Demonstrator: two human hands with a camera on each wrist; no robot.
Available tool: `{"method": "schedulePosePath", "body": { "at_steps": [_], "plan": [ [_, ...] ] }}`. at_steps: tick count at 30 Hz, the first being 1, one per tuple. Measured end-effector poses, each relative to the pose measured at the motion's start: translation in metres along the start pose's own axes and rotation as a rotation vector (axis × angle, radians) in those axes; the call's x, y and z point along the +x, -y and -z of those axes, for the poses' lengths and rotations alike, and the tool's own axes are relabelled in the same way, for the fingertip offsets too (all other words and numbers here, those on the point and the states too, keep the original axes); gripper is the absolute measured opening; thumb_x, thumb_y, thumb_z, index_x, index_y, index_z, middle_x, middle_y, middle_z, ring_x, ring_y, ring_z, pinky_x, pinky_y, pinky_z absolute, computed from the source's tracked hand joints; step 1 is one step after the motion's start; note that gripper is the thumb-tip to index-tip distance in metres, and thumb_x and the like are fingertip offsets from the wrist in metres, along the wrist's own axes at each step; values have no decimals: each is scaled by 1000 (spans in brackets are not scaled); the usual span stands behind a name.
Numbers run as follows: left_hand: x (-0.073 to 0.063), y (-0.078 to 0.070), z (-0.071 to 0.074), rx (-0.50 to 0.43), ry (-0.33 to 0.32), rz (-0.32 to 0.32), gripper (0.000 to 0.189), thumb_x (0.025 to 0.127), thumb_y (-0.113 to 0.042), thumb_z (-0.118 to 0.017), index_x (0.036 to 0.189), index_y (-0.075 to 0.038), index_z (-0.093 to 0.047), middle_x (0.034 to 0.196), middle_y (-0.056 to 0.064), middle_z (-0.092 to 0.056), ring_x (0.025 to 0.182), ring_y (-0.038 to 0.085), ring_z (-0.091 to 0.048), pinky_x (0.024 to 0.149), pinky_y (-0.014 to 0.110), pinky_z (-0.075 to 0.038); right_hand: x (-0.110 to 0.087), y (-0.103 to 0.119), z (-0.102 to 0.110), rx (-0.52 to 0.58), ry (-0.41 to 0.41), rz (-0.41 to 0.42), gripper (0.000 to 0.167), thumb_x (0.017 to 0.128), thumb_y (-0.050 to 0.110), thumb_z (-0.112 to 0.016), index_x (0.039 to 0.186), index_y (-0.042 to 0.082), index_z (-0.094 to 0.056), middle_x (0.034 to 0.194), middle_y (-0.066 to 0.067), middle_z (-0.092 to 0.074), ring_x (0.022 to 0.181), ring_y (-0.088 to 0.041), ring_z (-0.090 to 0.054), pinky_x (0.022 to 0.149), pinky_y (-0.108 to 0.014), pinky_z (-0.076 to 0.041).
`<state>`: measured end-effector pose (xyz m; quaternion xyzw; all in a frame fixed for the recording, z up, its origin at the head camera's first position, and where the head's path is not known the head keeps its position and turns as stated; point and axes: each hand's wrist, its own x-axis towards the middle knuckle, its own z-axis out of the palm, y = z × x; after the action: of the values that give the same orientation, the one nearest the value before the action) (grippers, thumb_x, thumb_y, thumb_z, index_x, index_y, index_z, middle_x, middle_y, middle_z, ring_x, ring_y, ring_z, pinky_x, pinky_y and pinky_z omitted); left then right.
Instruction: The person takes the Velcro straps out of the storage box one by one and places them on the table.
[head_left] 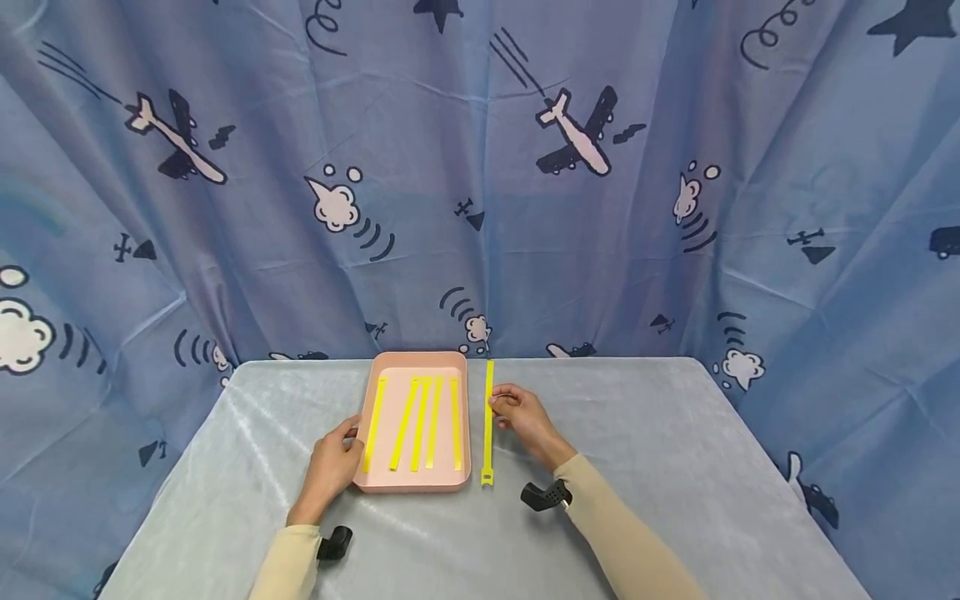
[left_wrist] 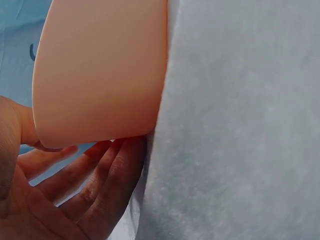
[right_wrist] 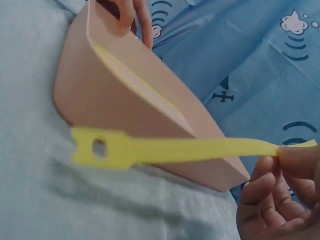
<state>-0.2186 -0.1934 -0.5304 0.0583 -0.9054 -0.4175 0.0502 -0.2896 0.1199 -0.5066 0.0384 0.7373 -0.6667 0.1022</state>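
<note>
My right hand point(head_left: 531, 423) pinches a strap point(head_left: 487, 433) right of the tray point(head_left: 416, 484); its wrist view reveals it raised off the counter point(head_left: 637, 467). My left hand point(head_left: 332, 462) grips the tray's left side, all four fingers point(left_wrist: 117, 180) showing only from that wrist. The head view alone shows five straps point(head_left: 421, 425) inside.

Both forearms point(head_left: 618, 533) angle inward, left grip point(head_left: 330, 467) clasping, right grip point(head_left: 528, 422) pinching.
</note>
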Motion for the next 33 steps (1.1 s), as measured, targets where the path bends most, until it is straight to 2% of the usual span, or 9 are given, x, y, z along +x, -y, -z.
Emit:
{"method": "schedulePosePath", "body": {
  "at_steps": [4,11,15,17,25,33],
  "plan": [
    [0,3,-4,-1,-10,8,48,94,-10,-48,142,-6,-52,123,22,-66,90,22,-67,75,36,-51,4,-9,1,-41,25,4,17,98,10,-58,113,3,-60,90,-2,-65,81,-16,-58,67,-29,-47],
    [1,2,-12,7,-15,5,47,93,-9,-48,140,-5,-54,121,21,-67,98,26,-68,79,40,-54,13,-16,6,-102,-32,-16,13,96,12,-62,108,6,-63,87,-2,-64,84,-21,-59,67,-30,-47],
    [3,1,-10,6,-26,4,47,93,-9,-48,139,-5,-55,121,21,-67,87,24,-67,72,36,-52,18,-16,4,-131,-40,-19,14,95,12,-63,107,6,-63,88,-2,-63,81,-19,-57,65,-29,-46],
    [4,1,-8,7,-25,-3,47,93,-9,-48,139,-5,-55,121,21,-67,87,24,-68,73,37,-52,20,-16,2,-134,-48,-14,14,94,11,-64,106,6,-64,87,-2,-64,78,-18,-56,63,-28,-45],
    [2,2,-1,17,-15,20,47,94,-10,-48,141,-5,-53,124,22,-66,104,31,-68,84,45,-54,27,-21,-8,-161,-99,-41,17,90,11,-70,106,7,-65,83,0,-67,71,-14,-55,57,-25,-43],
    [3,2,-2,-25,-7,-2,48,94,-8,-48,141,-3,-53,123,23,-65,107,34,-68,85,46,-55,31,-24,-11,-198,-121,-64,15,90,10,-69,104,8,-65,80,0,-67,66,-13,-54,56,-24,-43]
  ]
}}
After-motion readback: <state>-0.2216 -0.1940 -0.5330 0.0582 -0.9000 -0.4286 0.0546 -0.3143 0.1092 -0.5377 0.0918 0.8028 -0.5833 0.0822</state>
